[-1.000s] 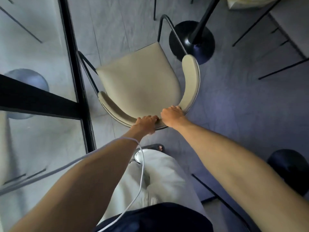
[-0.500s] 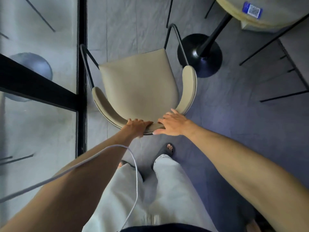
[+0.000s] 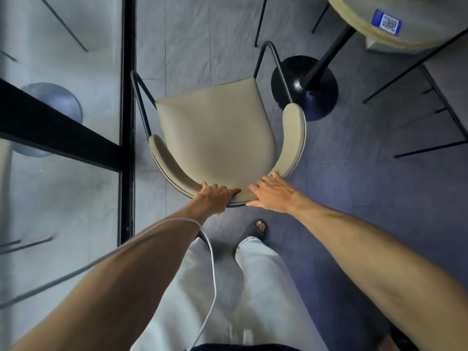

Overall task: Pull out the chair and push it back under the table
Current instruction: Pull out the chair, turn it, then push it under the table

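Left hand (image 3: 215, 197) curled over the backrest of the beige chair (image 3: 215, 133) at frame centre. Right hand (image 3: 272, 196) lies flat, fingers spread, on the same backrest. Table (image 3: 405, 19) at upper right.

The chair (image 3: 215, 138) has a seat and curved backrest covered in smooth beige leather-like upholstery with a soft matt sheen, carried on a thin black metal tube frame. The table (image 3: 405, 19) has a pale top edge bearing a glossy blue printed sticker (image 3: 385, 22), and stands on a black pole with a glossy round black base (image 3: 319, 97). The floor (image 3: 367, 198) is matt grey with a faint mottled texture; the person's trousers (image 3: 258, 287) are pale woven cloth.
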